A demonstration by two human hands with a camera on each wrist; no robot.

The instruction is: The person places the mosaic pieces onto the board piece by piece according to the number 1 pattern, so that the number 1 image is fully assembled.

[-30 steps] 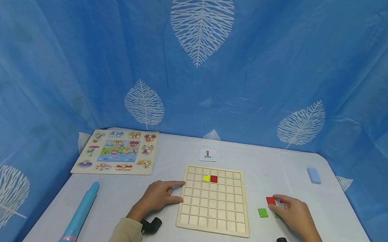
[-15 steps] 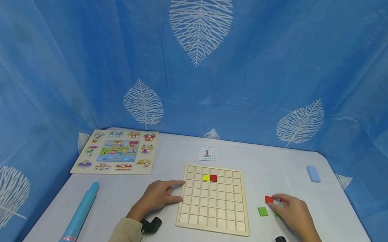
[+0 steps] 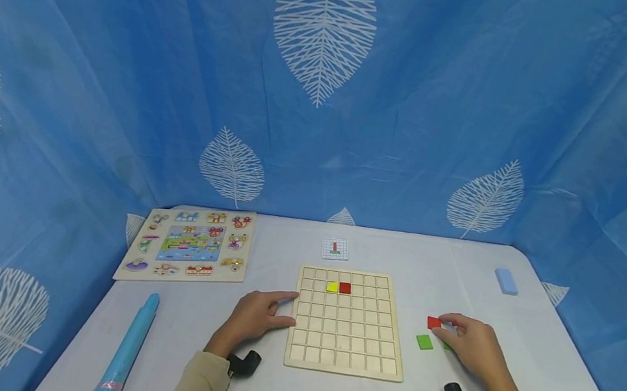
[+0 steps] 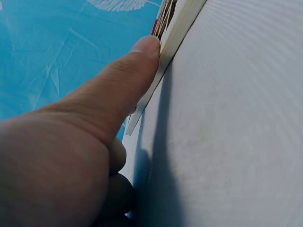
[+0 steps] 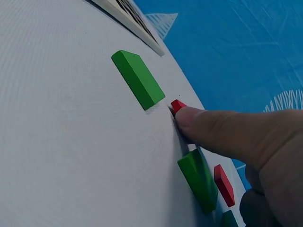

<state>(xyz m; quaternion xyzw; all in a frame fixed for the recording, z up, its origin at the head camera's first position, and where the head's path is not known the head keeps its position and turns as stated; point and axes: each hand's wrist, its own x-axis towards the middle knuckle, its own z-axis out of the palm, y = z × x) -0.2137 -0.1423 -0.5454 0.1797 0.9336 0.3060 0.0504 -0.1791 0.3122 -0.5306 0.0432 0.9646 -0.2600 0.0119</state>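
Observation:
My left hand (image 3: pixel 256 313) rests at the left edge of a wooden grid board (image 3: pixel 340 364), thumb and index finger spread and touching its side. In the left wrist view the thumb (image 4: pixel 118 85) lies against the board's edge (image 4: pixel 177 40). A yellow piece (image 3: pixel 332 287) and a dark red square tile (image 3: pixel 345 288) sit side by side in the board's upper cells. Right of the board, my right hand (image 3: pixel 473 345) pinches a red square tile (image 3: pixel 434 323) between thumb and index finger. One green tile (image 3: pixel 424 342) lies just left of that hand; another green tile (image 5: pixel 198 182) is under it.
Behind the board lies a small printed pattern card (image 3: pixel 335 249). A picture puzzle board (image 3: pixel 238 271) is at back left, a long light-blue object (image 3: pixel 127 348) at front left. A light-blue block (image 3: pixel 506 281) lies at far right. Another red tile (image 5: pixel 224 186) sits beneath my right hand.
The red tile in my right hand has shifted slightly left and turned a little. My left hand stays at the board's edge.

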